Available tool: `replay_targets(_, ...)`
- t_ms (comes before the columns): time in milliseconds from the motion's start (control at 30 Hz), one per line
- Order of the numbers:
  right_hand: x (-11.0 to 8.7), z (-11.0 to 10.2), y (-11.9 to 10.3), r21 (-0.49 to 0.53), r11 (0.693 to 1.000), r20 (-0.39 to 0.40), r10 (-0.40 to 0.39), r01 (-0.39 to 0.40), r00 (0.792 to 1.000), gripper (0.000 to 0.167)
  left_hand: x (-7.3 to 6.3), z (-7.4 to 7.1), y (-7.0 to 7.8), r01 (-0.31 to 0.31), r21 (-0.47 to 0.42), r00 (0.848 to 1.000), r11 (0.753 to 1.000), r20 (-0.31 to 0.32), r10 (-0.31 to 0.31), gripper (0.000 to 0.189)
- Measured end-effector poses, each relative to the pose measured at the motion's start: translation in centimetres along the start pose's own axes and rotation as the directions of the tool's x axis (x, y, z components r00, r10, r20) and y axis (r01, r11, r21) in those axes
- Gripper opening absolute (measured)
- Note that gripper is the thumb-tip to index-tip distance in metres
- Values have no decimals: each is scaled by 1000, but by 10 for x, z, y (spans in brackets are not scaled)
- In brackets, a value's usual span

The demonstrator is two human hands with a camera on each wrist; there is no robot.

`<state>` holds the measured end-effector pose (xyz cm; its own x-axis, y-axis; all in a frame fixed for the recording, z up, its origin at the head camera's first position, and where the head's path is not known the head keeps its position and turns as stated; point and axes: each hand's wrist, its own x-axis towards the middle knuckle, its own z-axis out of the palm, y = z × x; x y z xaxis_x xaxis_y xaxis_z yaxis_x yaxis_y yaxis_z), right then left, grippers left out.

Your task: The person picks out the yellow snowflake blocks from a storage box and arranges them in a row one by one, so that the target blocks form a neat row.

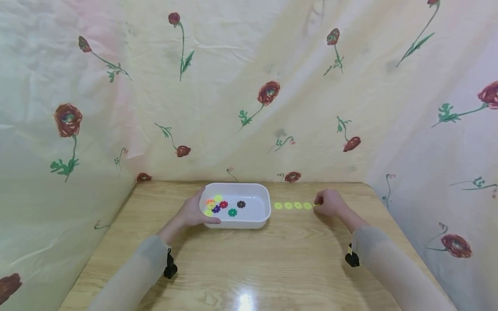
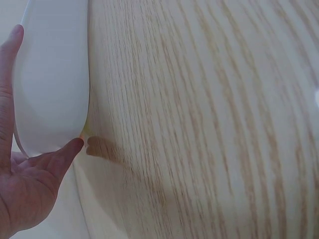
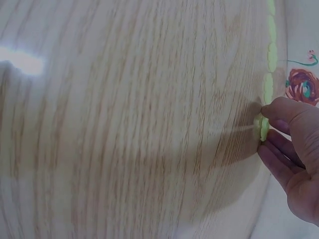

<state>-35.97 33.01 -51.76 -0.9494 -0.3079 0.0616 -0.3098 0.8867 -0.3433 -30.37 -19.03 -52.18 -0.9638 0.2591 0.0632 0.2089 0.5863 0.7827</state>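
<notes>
At the left end of a white plastic tub (image 1: 241,224), my left hand (image 1: 192,211) grips the wall, thumb along the front and fingers round the far side. In the left wrist view the tub's wall (image 2: 52,84) stands between thumb and fingers. Inside lie small flower-shaped plastic discs, among them a red one (image 1: 223,204), a green one (image 1: 232,212) and a dark brown one (image 1: 241,204). My right hand (image 1: 330,203) pinches a yellow-green flower disc (image 3: 264,128) between thumb and fingertips, low over the table at the right end of a row of matching discs (image 1: 288,205).
The wooden table (image 1: 249,255) reaches back to a flower-printed cloth (image 1: 218,108), which also hangs along both sides. Black wrist cameras are strapped under both forearms. A bright light reflection (image 1: 245,301) shows on the tabletop near the front.
</notes>
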Motion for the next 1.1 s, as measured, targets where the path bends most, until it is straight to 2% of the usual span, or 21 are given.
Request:
replay_targets(400, -2, -2, -1, -10, 1000, 9, 9, -9, 1000, 10, 0, 0, 1, -24, 4, 1000, 1000, -2, 24, 127)
replay_targets(500, -1, -8, -3, 14, 1000, 17, 20, -20, 1000, 10, 0, 1, 1, -31, 5, 999, 999, -4, 32, 124)
replay_targets(633, 5, -22, -11, 14, 1000, -7, -1, 1, 1000, 14, -1, 1, 1, -33, 0, 999, 999, -8, 33, 124)
replay_targets(833, 25, -44, -28, -36, 995, -87, -98, 96, 991, 14, -3, 0, 3, -18, -12, 1000, 1000, -7, 18, 126)
replay_targets(1100, 42, -59, -73, -27, 993, -95, -116, 113, 989, 14, -5, 2, 3, -23, 7, 1000, 1000, -12, 23, 123)
